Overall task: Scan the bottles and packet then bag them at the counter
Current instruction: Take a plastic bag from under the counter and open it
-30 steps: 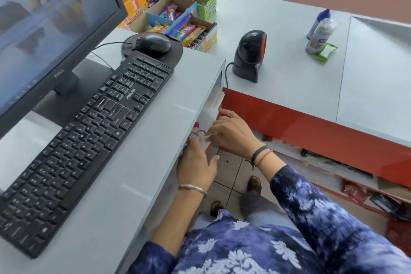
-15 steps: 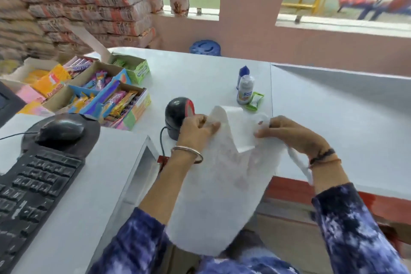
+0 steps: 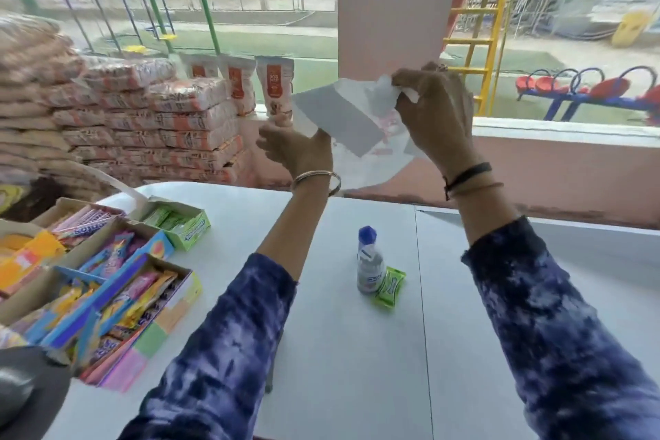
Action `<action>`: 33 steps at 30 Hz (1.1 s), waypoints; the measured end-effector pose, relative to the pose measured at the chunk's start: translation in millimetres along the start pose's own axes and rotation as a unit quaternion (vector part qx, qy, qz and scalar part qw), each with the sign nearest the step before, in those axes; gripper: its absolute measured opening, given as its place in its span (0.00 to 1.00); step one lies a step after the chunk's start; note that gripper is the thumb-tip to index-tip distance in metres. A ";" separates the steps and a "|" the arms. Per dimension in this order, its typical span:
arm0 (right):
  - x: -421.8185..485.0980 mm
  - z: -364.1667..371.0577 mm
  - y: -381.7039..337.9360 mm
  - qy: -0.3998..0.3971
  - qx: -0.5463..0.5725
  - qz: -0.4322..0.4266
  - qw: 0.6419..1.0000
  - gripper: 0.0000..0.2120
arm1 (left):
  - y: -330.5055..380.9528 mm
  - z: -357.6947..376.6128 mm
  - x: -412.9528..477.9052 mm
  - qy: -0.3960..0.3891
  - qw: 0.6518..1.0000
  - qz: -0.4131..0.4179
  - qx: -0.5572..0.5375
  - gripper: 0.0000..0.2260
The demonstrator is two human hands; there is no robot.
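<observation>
I hold a white plastic bag (image 3: pixel 351 129) up at chest height over the counter. My left hand (image 3: pixel 296 150) grips its lower left edge and my right hand (image 3: pixel 434 114) pinches its top right corner. Below them, on the white counter (image 3: pixel 321 332), stand a clear bottle (image 3: pixel 369 271) and, right behind it, a bottle with a blue cap (image 3: pixel 367 234). A green packet (image 3: pixel 389 286) lies against the clear bottle's right side. The scanner is out of sight.
Open boxes of sweets (image 3: pixel 107 282) fill the counter's left part. A green gum box (image 3: pixel 175 221) stands behind them. Stacked sacks (image 3: pixel 150 125) rise beyond the counter's far left edge. A seam (image 3: pixel 421 314) runs down the counter right of the packet.
Both hands pulled the bag from under the desk and raised it high above the counter. The view has tilted up, so the keyboard and scanner have left the frame.
</observation>
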State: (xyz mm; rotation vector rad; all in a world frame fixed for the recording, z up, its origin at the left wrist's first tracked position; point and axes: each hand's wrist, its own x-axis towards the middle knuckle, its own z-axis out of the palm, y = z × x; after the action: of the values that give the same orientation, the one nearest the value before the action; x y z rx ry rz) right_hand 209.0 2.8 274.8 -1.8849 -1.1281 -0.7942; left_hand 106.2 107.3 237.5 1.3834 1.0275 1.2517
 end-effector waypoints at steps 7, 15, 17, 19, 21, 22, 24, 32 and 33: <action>-32.5 88.6 28.9 -0.061 -0.074 0.000 0.995 0.03 | -85.7 44.1 18.7 -0.251 0.924 -0.252 -0.140 0.03; -81.0 168.3 77.2 -0.357 0.044 0.154 0.920 0.08 | -163.4 54.2 50.0 -0.282 0.917 -0.280 0.024 0.14; -78.4 171.1 88.7 -0.422 0.126 0.237 0.866 0.08 | -199.6 56.3 58.2 -0.290 0.929 -0.223 0.057 0.10; -75.9 172.4 96.7 -0.437 0.185 0.288 0.832 0.08 | -206.1 54.1 63.1 -0.281 0.933 -0.195 0.112 0.09; -73.2 179.2 108.5 -0.357 0.251 0.360 0.825 0.12 | -200.3 51.7 62.1 -0.281 0.928 -0.192 0.149 0.06; -72.5 182.8 112.8 -0.301 0.278 0.388 0.826 0.13 | -195.8 51.7 61.3 -0.279 0.927 -0.222 0.120 0.06; -72.8 190.5 117.7 -0.265 0.267 0.386 0.842 0.12 | -192.1 54.1 61.8 -0.241 0.930 -0.275 0.034 0.09; -62.9 201.5 100.0 -0.373 0.006 0.256 0.892 0.09 | -173.0 54.9 70.5 -0.179 0.953 -0.211 0.123 0.09; -56.9 198.1 104.8 -0.339 -0.028 0.252 0.906 0.08 | -172.2 51.8 73.0 -0.170 0.952 -0.212 0.139 0.06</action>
State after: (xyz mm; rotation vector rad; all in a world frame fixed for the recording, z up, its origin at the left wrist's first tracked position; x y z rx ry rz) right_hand 303.5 118.4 98.2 -2.4392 -0.9182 0.1471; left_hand 169.3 202.6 80.7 1.4286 1.2042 0.5455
